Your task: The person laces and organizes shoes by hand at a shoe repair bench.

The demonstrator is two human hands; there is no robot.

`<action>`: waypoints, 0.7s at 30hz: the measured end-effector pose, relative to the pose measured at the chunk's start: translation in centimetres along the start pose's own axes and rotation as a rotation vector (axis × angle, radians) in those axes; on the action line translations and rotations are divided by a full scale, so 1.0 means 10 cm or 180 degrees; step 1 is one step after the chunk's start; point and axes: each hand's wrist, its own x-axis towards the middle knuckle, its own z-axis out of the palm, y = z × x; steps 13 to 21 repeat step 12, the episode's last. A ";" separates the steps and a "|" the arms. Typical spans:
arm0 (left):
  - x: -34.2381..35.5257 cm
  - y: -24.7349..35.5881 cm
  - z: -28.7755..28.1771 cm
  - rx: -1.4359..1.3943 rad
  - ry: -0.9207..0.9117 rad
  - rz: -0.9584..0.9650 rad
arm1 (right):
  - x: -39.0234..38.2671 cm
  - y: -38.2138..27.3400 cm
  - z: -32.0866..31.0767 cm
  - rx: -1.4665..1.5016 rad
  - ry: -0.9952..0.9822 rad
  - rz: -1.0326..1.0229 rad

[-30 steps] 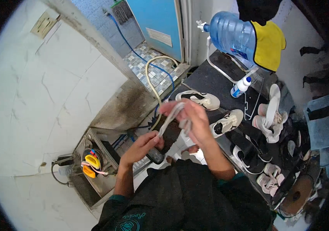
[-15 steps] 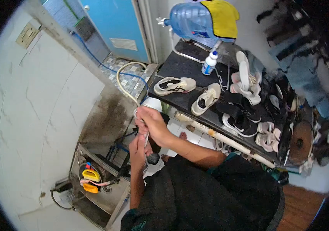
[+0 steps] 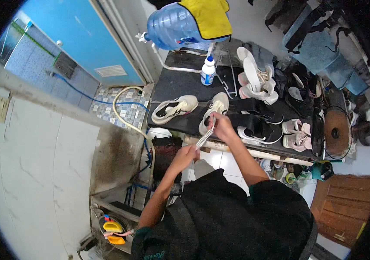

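Note:
A folded white shoelace (image 3: pixel 204 138) is stretched between my two hands, in front of the bench edge. My left hand (image 3: pixel 184 157) is closed on its lower end. The upper end is pinched in my right hand (image 3: pixel 221 128), just over the toe side of a cream shoe (image 3: pixel 217 105). A second cream shoe (image 3: pixel 174 110) lies to its left on the black bench top (image 3: pixel 178 82). Neither of these two shoes shows clear lacing. A white bottle with a blue cap (image 3: pixel 208 73) stands upright behind them.
On a white stand rests a blue water jug (image 3: pixel 169 27) with a yellow cloth (image 3: pixel 206 19) over it. More shoes (image 3: pixel 297 136) crowd the bench's right. A cream hose (image 3: pixel 116 104) runs along the left. Yellow-handled brushes (image 3: pixel 113 226) sit at lower left.
My hands have moved right, from beside the hose to the bench edge, and are farther apart with the lace pulled between them. The view has swung to the right.

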 end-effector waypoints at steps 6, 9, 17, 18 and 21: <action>1.17 -0.10 0.28 0.0714 0.0251 0.0623 | 1.01 -0.54 -0.58 -0.0667 0.0251 -0.0378; 1.33 0.09 0.20 0.2149 -0.0327 -0.0336 | 1.33 -0.58 -0.78 -0.2155 0.0839 -0.0753; 1.29 0.25 -0.04 0.1721 -0.0315 -0.0159 | 1.53 -0.64 -1.01 -0.3248 0.0802 -0.0860; 1.29 0.25 -0.04 0.1721 -0.0315 -0.0159 | 1.53 -0.64 -1.01 -0.3248 0.0802 -0.0860; 1.29 0.25 -0.04 0.1721 -0.0315 -0.0159 | 1.53 -0.64 -1.01 -0.3248 0.0802 -0.0860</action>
